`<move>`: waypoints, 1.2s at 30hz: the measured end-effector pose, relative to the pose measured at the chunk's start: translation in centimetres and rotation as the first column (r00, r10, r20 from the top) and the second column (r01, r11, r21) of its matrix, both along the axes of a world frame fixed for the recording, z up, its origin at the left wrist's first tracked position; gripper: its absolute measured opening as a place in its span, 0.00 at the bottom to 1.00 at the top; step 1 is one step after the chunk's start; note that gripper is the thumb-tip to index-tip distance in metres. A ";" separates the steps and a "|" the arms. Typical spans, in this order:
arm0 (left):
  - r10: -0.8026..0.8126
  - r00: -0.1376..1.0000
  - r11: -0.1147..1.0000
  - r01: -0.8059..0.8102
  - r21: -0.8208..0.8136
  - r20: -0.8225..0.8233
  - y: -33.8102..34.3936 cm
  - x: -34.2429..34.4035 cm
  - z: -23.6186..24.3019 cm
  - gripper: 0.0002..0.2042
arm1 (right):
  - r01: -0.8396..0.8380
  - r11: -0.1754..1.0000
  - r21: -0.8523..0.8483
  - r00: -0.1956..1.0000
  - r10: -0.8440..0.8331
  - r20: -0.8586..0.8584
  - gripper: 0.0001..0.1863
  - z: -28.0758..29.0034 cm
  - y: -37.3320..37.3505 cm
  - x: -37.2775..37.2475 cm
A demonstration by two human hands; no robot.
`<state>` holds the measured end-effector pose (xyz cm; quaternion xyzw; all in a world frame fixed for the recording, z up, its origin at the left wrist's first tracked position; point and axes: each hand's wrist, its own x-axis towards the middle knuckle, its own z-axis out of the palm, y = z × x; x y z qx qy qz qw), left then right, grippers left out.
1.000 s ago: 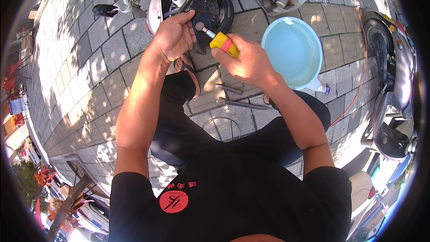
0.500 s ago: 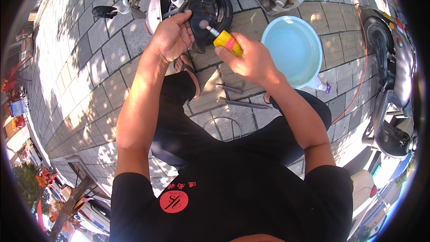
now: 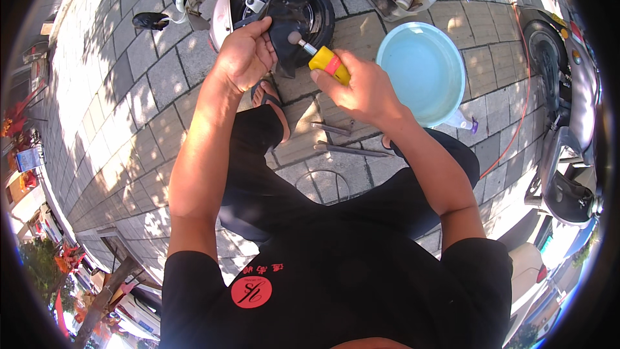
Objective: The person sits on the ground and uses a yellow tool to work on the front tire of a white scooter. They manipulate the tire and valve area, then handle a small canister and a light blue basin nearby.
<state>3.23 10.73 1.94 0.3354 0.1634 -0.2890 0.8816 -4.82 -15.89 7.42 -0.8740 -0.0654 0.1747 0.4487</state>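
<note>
Pinches black rubber inner tube [image 3: 287, 18] by its edge in left grip [image 3: 245, 57], in front of scooter wheel [image 3: 327, 19]; clasps yellow rotary grinder [image 3: 324, 61] in right grip [image 3: 361, 89]. Looks soft, floppy and light, so best held near the edge.

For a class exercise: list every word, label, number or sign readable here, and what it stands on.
Black T-shirt: red characters next to a round red emblem with black lettering; wording not copied out.
Yellow grinding tool: any marking on its pink band is too small to read.
Blue panel, far left: too blurred.
</note>
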 end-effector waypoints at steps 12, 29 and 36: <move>0.047 0.999 0.990 -0.043 0.132 -0.028 -0.8 0.0 0.9 0.20 | 0.007 1.000 0.025 1.000 -0.007 0.009 0.26 -0.3 -0.1 -0.3; 0.050 0.998 0.988 -0.044 0.150 -0.038 -1.2 0.0 2.0 0.19 | -0.006 1.000 -0.008 0.997 0.005 -0.077 0.29 0.3 -0.6 0.0; 0.064 0.998 0.988 -0.059 0.142 -0.026 -1.2 -0.2 2.6 0.19 | 0.055 0.997 -0.051 0.988 -0.062 -0.140 0.30 1.4 -1.4 0.4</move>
